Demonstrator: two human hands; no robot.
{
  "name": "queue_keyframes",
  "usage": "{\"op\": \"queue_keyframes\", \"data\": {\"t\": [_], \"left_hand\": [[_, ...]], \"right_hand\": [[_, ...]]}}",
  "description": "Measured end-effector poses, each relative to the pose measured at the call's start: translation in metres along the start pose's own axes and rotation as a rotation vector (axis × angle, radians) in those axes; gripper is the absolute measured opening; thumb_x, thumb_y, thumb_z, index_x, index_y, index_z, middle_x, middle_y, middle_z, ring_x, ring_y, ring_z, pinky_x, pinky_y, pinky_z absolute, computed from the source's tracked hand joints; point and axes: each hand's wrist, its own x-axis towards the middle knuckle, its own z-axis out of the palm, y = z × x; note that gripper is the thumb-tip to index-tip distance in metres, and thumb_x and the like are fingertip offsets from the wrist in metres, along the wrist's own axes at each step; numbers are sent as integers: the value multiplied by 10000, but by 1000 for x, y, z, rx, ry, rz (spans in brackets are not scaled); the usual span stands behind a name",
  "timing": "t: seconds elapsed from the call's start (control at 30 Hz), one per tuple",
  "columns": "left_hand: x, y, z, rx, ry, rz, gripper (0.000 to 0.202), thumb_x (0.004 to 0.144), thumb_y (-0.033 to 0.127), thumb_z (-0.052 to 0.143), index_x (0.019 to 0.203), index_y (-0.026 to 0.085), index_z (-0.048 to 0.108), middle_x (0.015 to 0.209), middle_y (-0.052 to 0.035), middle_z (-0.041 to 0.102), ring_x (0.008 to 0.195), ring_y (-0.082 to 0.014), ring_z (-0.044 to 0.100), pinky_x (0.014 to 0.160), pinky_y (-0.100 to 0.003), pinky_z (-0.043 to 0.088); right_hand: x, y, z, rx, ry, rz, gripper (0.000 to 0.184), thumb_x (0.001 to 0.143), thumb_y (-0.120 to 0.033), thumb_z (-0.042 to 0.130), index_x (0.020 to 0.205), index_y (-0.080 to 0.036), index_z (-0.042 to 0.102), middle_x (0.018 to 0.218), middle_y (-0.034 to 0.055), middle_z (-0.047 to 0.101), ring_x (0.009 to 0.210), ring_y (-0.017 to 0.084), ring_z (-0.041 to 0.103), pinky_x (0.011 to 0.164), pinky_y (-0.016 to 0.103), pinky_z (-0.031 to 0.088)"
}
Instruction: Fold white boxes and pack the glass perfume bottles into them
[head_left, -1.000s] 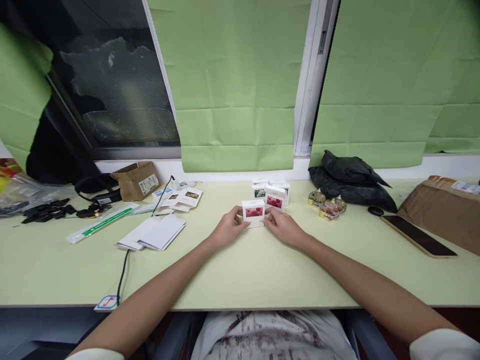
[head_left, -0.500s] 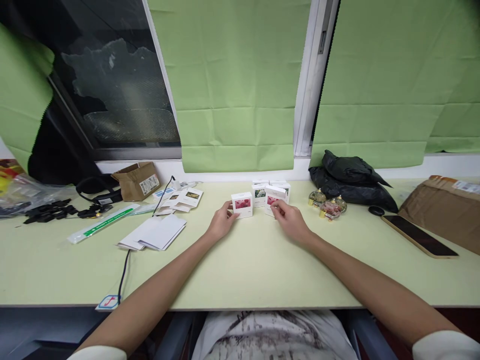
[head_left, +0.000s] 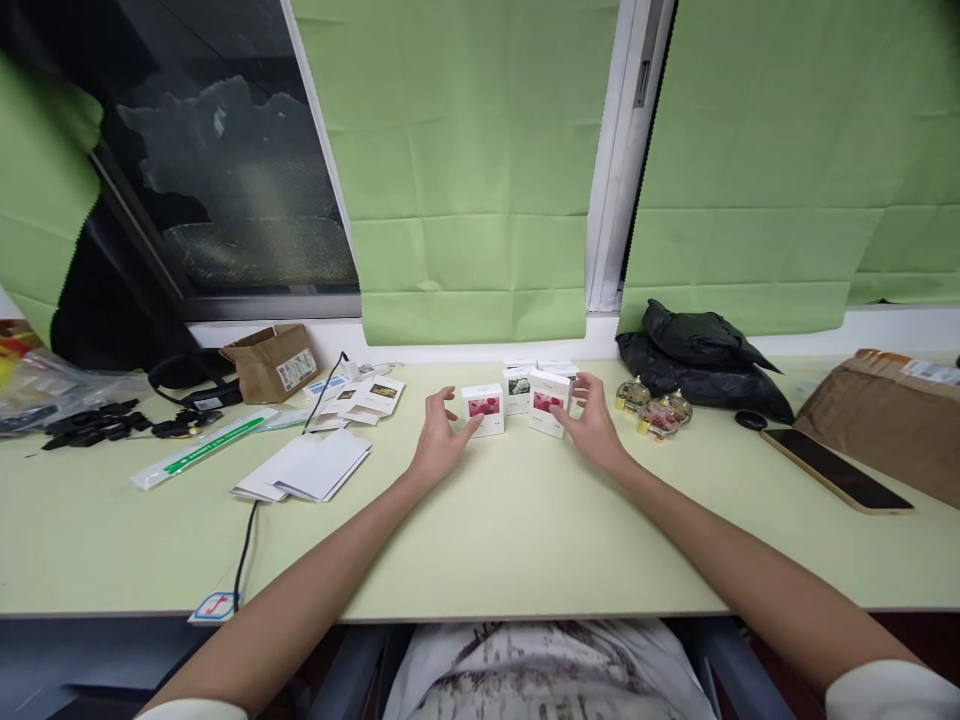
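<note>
A small white box with a pink picture (head_left: pixel 484 409) stands on the pale green table (head_left: pixel 495 530). My left hand (head_left: pixel 438 441) is just left of it, fingers spread, thumb close to its front corner. A second white box with a pink picture (head_left: pixel 547 404) stands to its right, and my right hand (head_left: pixel 595 419) is open beside that box, fingers near its right side. Behind them stand two more white boxes, one with a green picture (head_left: pixel 517 388).
Flat white envelopes (head_left: pixel 307 467) and several small cards (head_left: pixel 360 394) lie at the left, with a black cable (head_left: pixel 247 540). Small glass bottles (head_left: pixel 654 406), a black bag (head_left: pixel 697 360), a phone (head_left: pixel 834 470) and a brown parcel (head_left: pixel 885 410) sit at the right.
The pink-picture box was moved back and left and set down beside the other boxes. Both hands have let go and opened; my right hand shifted right.
</note>
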Motion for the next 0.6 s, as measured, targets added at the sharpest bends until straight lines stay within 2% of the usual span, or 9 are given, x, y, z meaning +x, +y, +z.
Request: {"op": "queue_keyframes", "data": {"t": [0.1,0.2,0.33,0.43,0.6], "left_hand": [[-2,11,-5,-33,125,22,522,953,524,685,1337,244,468,1286,-94,544,944,-191,597,773,-323,494],[-4,17,-8,-85,129,57,350,990,494,641,1183,233,509,1077,-43,576,846,-166,563,729,-294,466],[-9,22,-6,-133,-33,134,210,1035,433,575,1076,230,537,883,3,573,741,-143,520,686,-273,433],[-13,25,-4,-127,-162,186,180,1050,405,545,1056,227,569,902,0,609,745,-138,532,703,-274,443],[-16,27,-4,-87,-252,216,185,1059,394,520,1102,234,603,974,-17,659,802,-152,575,717,-283,465]], "right_hand": [[-2,5,4,56,-113,126,697,863,-465,726,1432,-263,375,1403,123,587,1136,279,659,970,477,564],[-3,6,5,64,-144,193,658,862,-456,718,1408,-258,408,1308,103,669,1091,277,687,944,467,575],[-2,5,4,-9,-148,227,645,859,-482,707,1401,-254,444,1303,112,680,978,273,707,852,447,590],[-2,3,3,-55,-155,216,562,871,-488,686,1347,-257,497,1273,101,692,931,261,701,816,427,585],[-6,-1,4,-67,-158,146,438,897,-476,663,1256,-254,546,1234,94,694,966,269,684,804,413,573]]}}
